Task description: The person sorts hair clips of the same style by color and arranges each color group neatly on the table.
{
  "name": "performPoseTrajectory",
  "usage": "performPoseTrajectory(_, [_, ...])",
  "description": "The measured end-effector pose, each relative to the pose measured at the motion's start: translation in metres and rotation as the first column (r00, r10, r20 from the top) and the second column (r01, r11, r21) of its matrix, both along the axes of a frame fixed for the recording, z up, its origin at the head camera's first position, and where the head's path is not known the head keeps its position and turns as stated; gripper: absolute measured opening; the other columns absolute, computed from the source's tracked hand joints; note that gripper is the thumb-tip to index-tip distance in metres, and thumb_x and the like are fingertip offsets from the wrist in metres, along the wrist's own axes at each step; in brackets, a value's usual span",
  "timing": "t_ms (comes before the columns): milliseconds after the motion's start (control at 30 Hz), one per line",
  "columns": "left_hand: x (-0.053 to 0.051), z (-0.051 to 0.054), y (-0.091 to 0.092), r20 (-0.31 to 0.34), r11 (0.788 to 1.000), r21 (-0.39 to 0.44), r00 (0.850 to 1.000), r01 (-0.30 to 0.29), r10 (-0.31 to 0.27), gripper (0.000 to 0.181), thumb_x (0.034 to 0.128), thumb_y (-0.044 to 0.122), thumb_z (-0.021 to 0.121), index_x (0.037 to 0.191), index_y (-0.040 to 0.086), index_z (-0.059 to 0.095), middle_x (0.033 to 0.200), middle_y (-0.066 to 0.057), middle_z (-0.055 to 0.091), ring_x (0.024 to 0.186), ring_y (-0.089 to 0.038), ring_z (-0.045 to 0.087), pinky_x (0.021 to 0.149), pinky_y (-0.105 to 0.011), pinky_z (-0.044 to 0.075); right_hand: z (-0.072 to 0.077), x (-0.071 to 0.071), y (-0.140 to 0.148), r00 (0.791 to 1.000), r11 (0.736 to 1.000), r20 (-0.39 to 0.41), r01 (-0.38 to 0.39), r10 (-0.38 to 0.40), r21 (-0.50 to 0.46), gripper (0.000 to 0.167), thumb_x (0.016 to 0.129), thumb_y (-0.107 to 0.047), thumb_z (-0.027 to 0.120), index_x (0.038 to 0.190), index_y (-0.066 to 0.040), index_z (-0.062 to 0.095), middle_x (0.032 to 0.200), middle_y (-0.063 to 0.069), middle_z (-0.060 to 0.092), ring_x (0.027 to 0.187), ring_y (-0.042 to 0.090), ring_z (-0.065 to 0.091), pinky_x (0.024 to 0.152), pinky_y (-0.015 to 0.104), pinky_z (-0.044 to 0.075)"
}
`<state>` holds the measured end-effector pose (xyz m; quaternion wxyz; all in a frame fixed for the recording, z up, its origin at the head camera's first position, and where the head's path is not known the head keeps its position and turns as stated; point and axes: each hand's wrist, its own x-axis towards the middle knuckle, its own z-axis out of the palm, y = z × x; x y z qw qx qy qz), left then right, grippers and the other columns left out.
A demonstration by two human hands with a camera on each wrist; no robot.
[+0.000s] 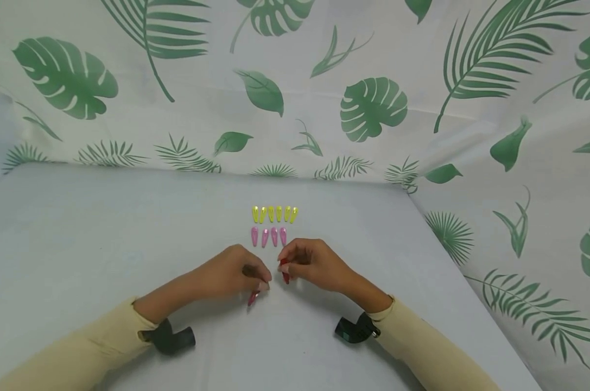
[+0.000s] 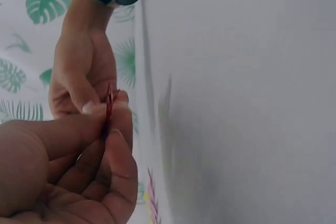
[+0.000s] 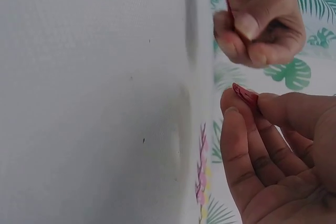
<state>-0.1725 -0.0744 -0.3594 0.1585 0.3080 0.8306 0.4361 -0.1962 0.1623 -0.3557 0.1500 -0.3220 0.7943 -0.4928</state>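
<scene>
Between thumb and fingertips, my left hand (image 1: 233, 274) pinches a red snap hair clip (image 1: 253, 297) that points down toward the table. My right hand (image 1: 319, 264) pinches a second red hair clip (image 1: 285, 271), seen close up in the right wrist view as a small glossy red clip (image 3: 244, 95). The two hands face each other a short way apart, above the white table. Just beyond them lies a row of several pink hair clips (image 1: 274, 237). Behind that is a row of several yellow hair clips (image 1: 279, 214).
A white cloth covers the table (image 1: 128, 228). At its back and right side hangs a white curtain (image 1: 304, 103) printed with green leaves. Black wrist cameras (image 1: 172, 338) are strapped to both forearms.
</scene>
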Motion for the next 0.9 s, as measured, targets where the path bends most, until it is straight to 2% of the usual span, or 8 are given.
performPoseTrajectory(100, [-0.010,-0.001,-0.003,0.012,0.995,0.047,0.996,-0.089,0.088,0.014,0.0874,0.013,0.074,0.099,0.006,0.076,0.087,0.007,0.072,0.081,-0.012,0.063,0.071,-0.030,0.052,-0.001,-0.003,-0.002,0.999,0.999,-0.004,0.035,-0.035,0.009,0.014,0.088,0.002,0.067,0.102,0.004,0.064,0.090,0.008,0.068,0.075,0.019,0.065,0.069,0.031,0.055])
performPoseTrajectory(200, [-0.016,0.000,-0.006,0.026,0.986,0.080,0.990,-0.143,0.141,0.016,0.0867,0.011,0.074,0.101,0.002,0.075,0.089,0.002,0.072,0.082,-0.013,0.065,0.074,-0.030,0.052,-0.002,-0.006,-0.005,0.998,0.998,-0.006,0.056,-0.056,0.016,0.014,0.088,0.000,0.069,0.100,0.002,0.065,0.089,0.007,0.068,0.077,0.018,0.066,0.070,0.031,0.055])
performPoseTrajectory(300, [-0.021,0.002,-0.007,0.030,0.984,0.096,0.988,-0.151,0.148,0.018,0.0864,0.006,0.073,0.103,-0.001,0.074,0.089,-0.001,0.072,0.080,-0.013,0.065,0.074,-0.030,0.052,-0.003,-0.009,-0.007,0.998,0.998,-0.018,0.057,-0.057,0.025,0.013,0.087,0.001,0.070,0.099,0.002,0.065,0.088,0.006,0.068,0.076,0.018,0.066,0.069,0.031,0.055])
performPoseTrajectory(400, [-0.026,0.002,-0.007,0.027,0.988,0.091,0.992,-0.128,0.126,0.020,0.0858,0.000,0.071,0.105,-0.004,0.072,0.089,-0.002,0.072,0.082,-0.014,0.066,0.073,-0.029,0.052,-0.005,-0.012,-0.011,0.998,0.998,-0.036,0.049,-0.048,0.039,0.013,0.087,0.001,0.070,0.100,0.002,0.066,0.088,0.005,0.068,0.075,0.016,0.065,0.068,0.029,0.054])
performPoseTrajectory(600, [-0.035,0.001,-0.007,0.032,0.996,0.029,0.996,-0.090,0.089,0.023,0.0825,-0.006,0.072,0.105,-0.004,0.070,0.083,-0.001,0.068,0.080,-0.015,0.064,0.075,-0.028,0.052,-0.009,-0.019,-0.019,0.998,0.998,-0.064,0.030,-0.027,0.046,0.012,0.088,0.000,0.069,0.099,0.002,0.066,0.086,0.006,0.068,0.072,0.015,0.063,0.065,0.027,0.052])
performPoseTrajectory(767, [-0.043,-0.001,-0.005,0.025,0.994,-0.043,0.995,-0.100,0.102,0.020,0.0792,-0.008,0.073,0.096,0.001,0.072,0.079,0.000,0.067,0.075,-0.015,0.061,0.069,-0.027,0.052,-0.009,-0.021,-0.024,0.996,0.998,-0.078,0.039,-0.035,0.046,0.010,0.086,0.004,0.069,0.095,0.002,0.067,0.084,0.007,0.067,0.066,0.016,0.063,0.060,0.029,0.052])
performPoseTrajectory(900, [-0.046,-0.003,-0.005,0.003,0.991,-0.066,0.994,-0.113,0.114,0.014,0.0776,-0.006,0.076,0.087,0.004,0.073,0.077,0.000,0.066,0.073,-0.015,0.058,0.066,-0.028,0.051,-0.011,-0.023,-0.028,0.998,0.998,-0.059,0.039,-0.036,0.047,0.009,0.086,0.004,0.069,0.094,0.003,0.067,0.083,0.009,0.067,0.067,0.018,0.064,0.060,0.030,0.053])
